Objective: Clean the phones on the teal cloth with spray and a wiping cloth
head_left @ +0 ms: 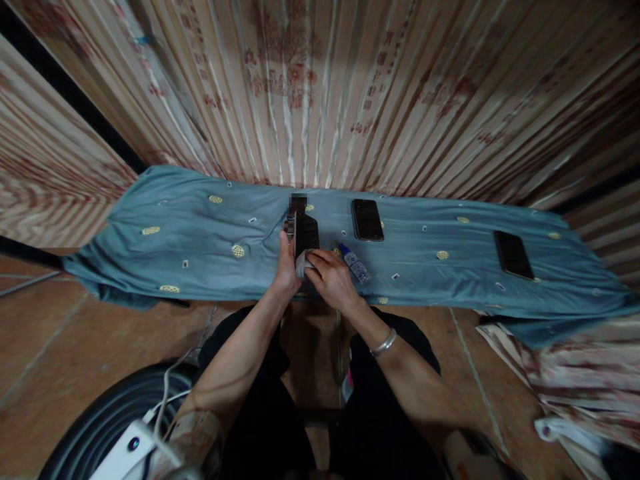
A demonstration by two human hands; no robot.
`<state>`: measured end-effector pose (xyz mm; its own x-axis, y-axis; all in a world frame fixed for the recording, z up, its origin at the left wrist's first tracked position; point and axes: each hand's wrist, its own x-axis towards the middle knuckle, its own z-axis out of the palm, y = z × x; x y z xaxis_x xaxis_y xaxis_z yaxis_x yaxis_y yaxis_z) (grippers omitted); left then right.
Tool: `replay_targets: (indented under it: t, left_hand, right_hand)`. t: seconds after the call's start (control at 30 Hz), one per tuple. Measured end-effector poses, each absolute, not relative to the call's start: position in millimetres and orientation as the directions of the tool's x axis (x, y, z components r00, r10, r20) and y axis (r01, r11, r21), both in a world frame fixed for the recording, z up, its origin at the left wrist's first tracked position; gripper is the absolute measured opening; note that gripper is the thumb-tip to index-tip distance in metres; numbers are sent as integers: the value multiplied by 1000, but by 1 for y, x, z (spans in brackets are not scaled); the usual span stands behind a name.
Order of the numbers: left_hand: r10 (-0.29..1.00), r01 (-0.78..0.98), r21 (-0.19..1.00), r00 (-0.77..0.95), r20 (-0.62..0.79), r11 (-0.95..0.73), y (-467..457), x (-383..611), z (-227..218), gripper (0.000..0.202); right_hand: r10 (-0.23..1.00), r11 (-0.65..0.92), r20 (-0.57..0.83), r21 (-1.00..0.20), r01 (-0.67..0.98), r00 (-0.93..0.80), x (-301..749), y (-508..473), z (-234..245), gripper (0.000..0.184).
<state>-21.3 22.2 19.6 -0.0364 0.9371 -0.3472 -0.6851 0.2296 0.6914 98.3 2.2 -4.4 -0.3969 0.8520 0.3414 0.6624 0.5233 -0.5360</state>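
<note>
On my feed a dark slab [309,235] is over the blue cloth [415,260], long axis running away, left hand [287,268] gripping its left edge, right hand [331,275] pinching a pale wipe [301,265] at its near end.

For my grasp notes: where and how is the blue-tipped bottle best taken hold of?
Likely across the middle of the bottle, from above, pinching its long sides: it lies on its side on the tablecloth, slim body uncovered, blue tip angled away from the person.
</note>
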Motion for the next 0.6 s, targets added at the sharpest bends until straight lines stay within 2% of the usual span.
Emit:
replay_targets:
  t: [0.2, 0.6]
  left_hand:
    - [934, -693, 687, -53, -354, 221, 21, -18, 15, 62]
    - [912, -721, 642, -32, -408, 262, 15, -9, 9, 55]
  right_hand:
    - [850, 526, 368, -567, 634, -376, 92, 0, -6, 38]
    - [867, 491, 380, -536, 687, -323, 88, 8, -10, 48]
